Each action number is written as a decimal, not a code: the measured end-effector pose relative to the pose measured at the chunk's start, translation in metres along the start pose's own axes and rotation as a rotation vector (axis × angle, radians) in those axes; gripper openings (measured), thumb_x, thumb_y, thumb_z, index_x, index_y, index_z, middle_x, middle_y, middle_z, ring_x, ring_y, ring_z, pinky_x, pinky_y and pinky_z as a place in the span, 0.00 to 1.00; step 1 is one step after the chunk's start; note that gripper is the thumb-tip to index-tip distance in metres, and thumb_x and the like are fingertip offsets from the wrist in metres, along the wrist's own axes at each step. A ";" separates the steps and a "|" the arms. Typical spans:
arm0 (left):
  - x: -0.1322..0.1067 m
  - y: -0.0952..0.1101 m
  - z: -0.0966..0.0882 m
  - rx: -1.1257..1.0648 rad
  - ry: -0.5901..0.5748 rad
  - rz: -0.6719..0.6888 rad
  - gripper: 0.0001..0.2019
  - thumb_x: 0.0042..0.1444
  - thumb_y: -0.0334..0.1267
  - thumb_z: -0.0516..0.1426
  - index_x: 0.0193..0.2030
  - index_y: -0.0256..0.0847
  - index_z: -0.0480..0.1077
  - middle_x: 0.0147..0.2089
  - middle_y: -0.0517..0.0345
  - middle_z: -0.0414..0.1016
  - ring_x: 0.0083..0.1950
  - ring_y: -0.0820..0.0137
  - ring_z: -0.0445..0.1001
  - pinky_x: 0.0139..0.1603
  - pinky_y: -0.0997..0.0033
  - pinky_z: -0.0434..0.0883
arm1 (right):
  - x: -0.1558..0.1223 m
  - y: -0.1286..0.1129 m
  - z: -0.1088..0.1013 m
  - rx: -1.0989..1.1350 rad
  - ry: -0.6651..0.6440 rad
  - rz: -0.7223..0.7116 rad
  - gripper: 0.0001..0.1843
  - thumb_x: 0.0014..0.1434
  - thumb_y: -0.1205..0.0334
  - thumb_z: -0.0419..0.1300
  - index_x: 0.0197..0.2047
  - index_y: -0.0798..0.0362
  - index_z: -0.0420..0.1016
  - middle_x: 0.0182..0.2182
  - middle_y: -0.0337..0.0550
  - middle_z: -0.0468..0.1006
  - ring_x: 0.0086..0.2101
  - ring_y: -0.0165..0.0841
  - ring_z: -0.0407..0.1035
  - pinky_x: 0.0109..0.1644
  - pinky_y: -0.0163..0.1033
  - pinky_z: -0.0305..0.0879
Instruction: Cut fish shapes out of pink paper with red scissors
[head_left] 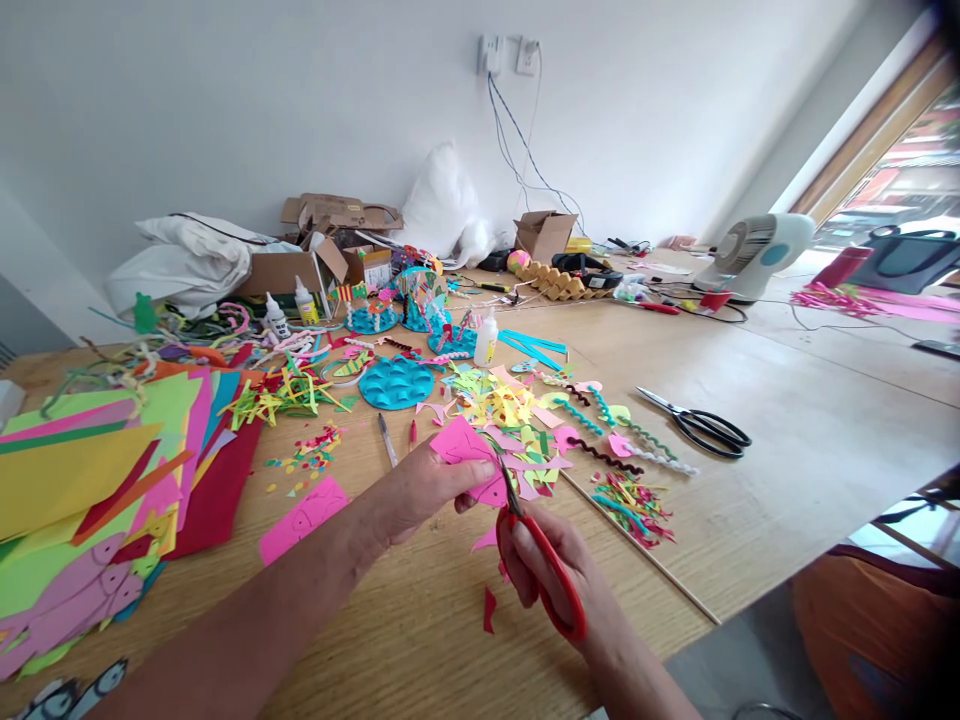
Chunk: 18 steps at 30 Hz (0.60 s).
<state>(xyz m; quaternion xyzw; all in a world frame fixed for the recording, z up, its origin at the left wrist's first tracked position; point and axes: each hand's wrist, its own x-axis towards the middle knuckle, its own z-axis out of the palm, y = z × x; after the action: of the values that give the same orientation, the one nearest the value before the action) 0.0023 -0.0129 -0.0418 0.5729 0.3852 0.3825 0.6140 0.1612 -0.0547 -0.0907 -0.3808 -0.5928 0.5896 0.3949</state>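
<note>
My left hand point(427, 490) pinches a piece of bright pink paper point(459, 440) with drawn lines on it, thumb on top. Around the red handles of a pair of scissors point(559, 580) my right hand point(547, 550) is closed. The scissors' dark blades meet the right edge of the pink paper. Another pink sheet with a drawn outline point(304, 520) lies on the table to the left of my left wrist. Below the blades, a small red paper scrap point(489, 610) rests on the wood. Colored paper scraps point(502, 400) are heaped just beyond my hands.
Black-handled scissors point(705, 428) and a thin wooden stick point(645, 545) lie to the right. Stacked colored paper point(82, 460) covers the left side. Blue scalloped discs point(395, 383) and a glue bottle point(486, 340) stand farther back. A white fan point(761, 255) is at the back right.
</note>
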 end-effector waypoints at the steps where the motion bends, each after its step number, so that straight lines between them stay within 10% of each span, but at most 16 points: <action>1: 0.000 0.000 0.000 0.002 0.001 -0.001 0.08 0.47 0.39 0.54 0.22 0.38 0.61 0.19 0.64 0.61 0.22 0.78 0.58 0.21 0.78 0.57 | 0.000 0.000 0.000 0.001 -0.002 -0.001 0.22 0.57 0.42 0.51 0.23 0.51 0.61 0.11 0.30 0.59 0.14 0.25 0.49 0.18 0.33 0.45; 18: 0.000 -0.001 0.005 0.039 0.075 0.036 0.10 0.48 0.41 0.53 0.22 0.38 0.61 0.19 0.65 0.60 0.22 0.78 0.58 0.22 0.77 0.57 | 0.000 -0.003 0.002 -0.016 0.017 0.002 0.22 0.58 0.43 0.50 0.22 0.50 0.59 0.12 0.31 0.60 0.15 0.26 0.50 0.18 0.33 0.46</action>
<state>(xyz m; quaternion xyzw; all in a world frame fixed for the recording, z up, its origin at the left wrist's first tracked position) 0.0073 -0.0150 -0.0427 0.5768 0.4049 0.4071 0.5811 0.1598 -0.0553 -0.0876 -0.3896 -0.5937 0.5819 0.3964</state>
